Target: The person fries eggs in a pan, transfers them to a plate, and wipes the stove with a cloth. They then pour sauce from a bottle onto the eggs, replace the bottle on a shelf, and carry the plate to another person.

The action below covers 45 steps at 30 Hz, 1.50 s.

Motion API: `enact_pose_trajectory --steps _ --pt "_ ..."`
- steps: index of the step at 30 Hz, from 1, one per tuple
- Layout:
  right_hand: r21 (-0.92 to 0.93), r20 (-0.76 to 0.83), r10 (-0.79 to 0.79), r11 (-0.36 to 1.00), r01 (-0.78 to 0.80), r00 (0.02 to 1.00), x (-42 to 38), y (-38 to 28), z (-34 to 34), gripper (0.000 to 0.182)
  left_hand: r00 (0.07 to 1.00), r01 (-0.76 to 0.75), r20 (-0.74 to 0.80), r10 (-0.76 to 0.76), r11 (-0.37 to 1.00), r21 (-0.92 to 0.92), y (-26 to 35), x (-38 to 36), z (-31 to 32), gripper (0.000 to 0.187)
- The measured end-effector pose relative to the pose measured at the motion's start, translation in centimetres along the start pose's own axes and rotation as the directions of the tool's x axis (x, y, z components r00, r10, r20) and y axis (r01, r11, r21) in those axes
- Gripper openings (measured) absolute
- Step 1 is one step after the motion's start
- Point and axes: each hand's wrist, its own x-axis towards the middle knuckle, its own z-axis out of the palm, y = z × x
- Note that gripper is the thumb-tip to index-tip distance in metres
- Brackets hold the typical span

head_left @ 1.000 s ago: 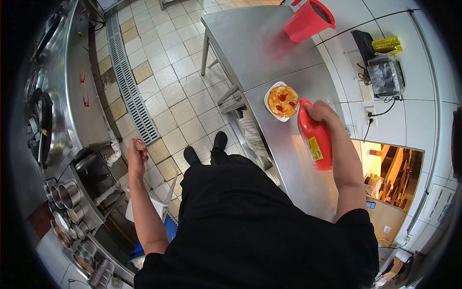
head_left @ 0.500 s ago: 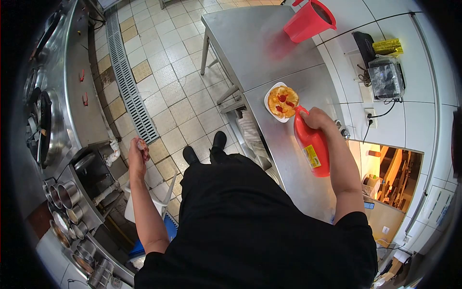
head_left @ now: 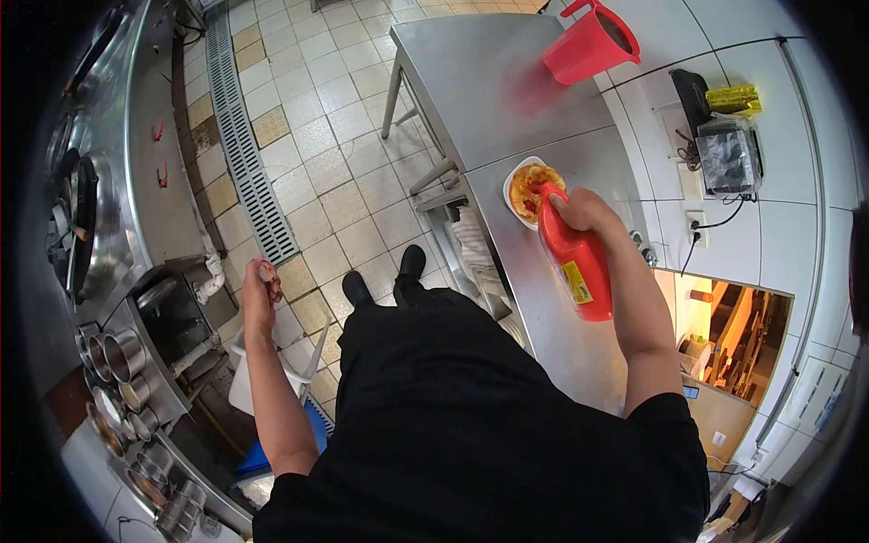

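My right hand [head_left: 584, 214] is closed around the neck of a large red ketchup bottle [head_left: 575, 264] with a yellow label. The bottle is tilted, its spout end over a white bowl [head_left: 510, 201] on the steel table. In the bowl lies yellow-orange food [head_left: 525, 185], perhaps egg, with red sauce on top. The spout hides part of the food. My left hand [head_left: 260, 294] hangs low on the other side, fingers curled round a small, round, pinkish-white thing [head_left: 266, 271] whose kind I cannot make out.
A red pitcher [head_left: 588, 45] stands farther along the steel table [head_left: 489, 100]. To the left are a stove with pans [head_left: 83, 226] and several metal pots [head_left: 122, 353]. A white chair or stool [head_left: 243, 385] stands by my left arm. A floor drain [head_left: 244, 154] crosses the tiles.
My right hand and the ketchup bottle have moved slightly left and up, so the spout now covers more of the food. My left hand stays nearly still.
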Motion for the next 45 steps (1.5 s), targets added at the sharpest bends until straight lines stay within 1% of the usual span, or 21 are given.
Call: enact_pose_trajectory --steps 6,8,12,14,16,17,19,20,21,22,23,25,26,28,33,38,39,41,43,44,45 --pt "0.036 -0.016 0.005 0.999 -0.005 1.0 -1.0 0.0 0.5 0.061 1.0 0.018 -0.004 -0.018 1.0 0.018 -0.5 0.0 -1.0 0.031" --pt "0.042 -0.033 0.008 0.999 -0.007 0.999 -1.1 0.2 0.7 0.062 0.999 0.024 0.035 -0.025 0.999 0.031 -0.5 0.3 -1.2 0.03" --pt "0.15 -0.141 0.046 0.988 -0.025 0.989 -1.3 1.8 1.5 0.064 1.0 0.016 -0.004 -0.016 1.0 0.012 -0.2 0.0 -0.5 0.029" --pt "0.192 -0.194 0.064 0.981 -0.026 0.979 -2.0 2.4 1.8 0.063 0.999 -0.036 0.013 0.036 0.999 0.008 0.0 -0.1 -0.4 0.028" --pt "0.33 -0.374 0.041 0.94 0.091 0.926 -3.0 3.0 2.5 0.06 0.998 -0.05 0.039 0.051 0.999 -0.017 -0.4 0.1 -0.8 0.028" --pt "0.33 -0.379 0.043 0.939 0.092 0.925 -3.9 2.9 2.5 0.06 0.996 -0.062 0.063 0.065 0.997 -0.039 -0.5 0.2 -0.9 0.027" --pt "0.473 -0.451 0.142 0.875 0.101 0.881 -5.9 2.4 2.2 0.055 0.989 -0.109 0.097 0.11 0.994 -0.019 -0.6 0.2 -1.1 0.026" --pt "0.475 -0.456 0.145 0.874 0.103 0.878 -6.6 2.3 2.4 0.055 0.98 -0.15 0.13 0.149 0.989 0.003 -0.5 0.1 -1.1 0.025" --pt "0.545 -0.513 0.214 0.83 0.122 0.831 -7.3 2.2 2.7 0.054 0.979 -0.156 0.135 0.154 0.988 0.004 -0.5 0.0 -1.1 0.025" --pt "0.608 -0.56 0.288 0.779 0.149 0.777 -7.7 2.1 2.9 0.054 0.96 -0.228 0.174 0.218 0.973 0.037 -0.4 -0.2 -0.9 0.024" --pt "0.614 -0.561 0.295 0.775 0.15 0.774 -7.9 2.1 3.3 0.054 0.936 -0.3 0.216 0.279 0.951 0.07 -0.1 -0.5 -0.6 0.022" --pt "0.739 -0.6 0.418 0.617 0.272 0.682 -8.3 2.2 4.4 0.053 0.931 -0.29 0.243 0.272 0.956 0.042 0.6 -1.4 0.2 0.021" --pt "0.744 -0.599 0.427 0.609 0.274 0.678 -8.5 2.0 4.8 0.053 0.93 -0.272 0.26 0.261 0.962 0.008 0.9 -1.7 0.6 0.019" --pt "0.757 -0.621 0.51 0.588 0.286 0.595 -8.7 1.7 5.4 0.052 0.923 -0.276 0.283 0.261 0.961 0.016 1.3 -2.0 1.2 0.017" --pt "0.767 -0.617 0.465 0.538 0.35 0.635 -7.5 2.5 6.9 0.052 0.884 -0.37 0.356 0.304 0.919 0.134 1.8 -4.3 2.0 0.02" --pt "0.74 -0.627 0.359 0.551 0.385 0.692 -5.7 3.7 7.9 0.05 0.915 -0.372 0.208 0.344 0.922 0.109 0.4 -9.6 2.3 0.025" --pt "0.75 -0.627 0.344 0.512 0.419 0.699 -5.8 3.8 8.1 0.048 0.927 -0.356 0.153 0.341 0.931 0.083 -0.3 -11.0 2.5 0.027" --pt "0.759 -0.621 0.314 0.469 0.451 0.718 -6.8 3.7 8.3 0.047 0.929 -0.353 0.142 0.341 0.933 0.069 -1.9 -12.9 3.1 0.028" --pt "0.712 -0.676 0.225 0.443 0.545 0.702 -8.2 3.4 8.5 0.044 0.922 -0.365 0.158 0.353 0.93 0.05 -2.8 -14.6 4.4 0.029" --pt "0.714 -0.672 0.213 0.441 0.544 0.71 -8.5 3.1 9.0 0.044 0.926 -0.359 0.144 0.348 0.932 0.054 -3.0 -15.7 5.6 0.029" --pt "0.618 -0.756 0.13 0.466 0.633 0.642 -9.0 2.8 9.5 0.039 0.909 -0.384 0.187 0.373 0.923 0.028 -2.8 -16.7 7.1 0.03"
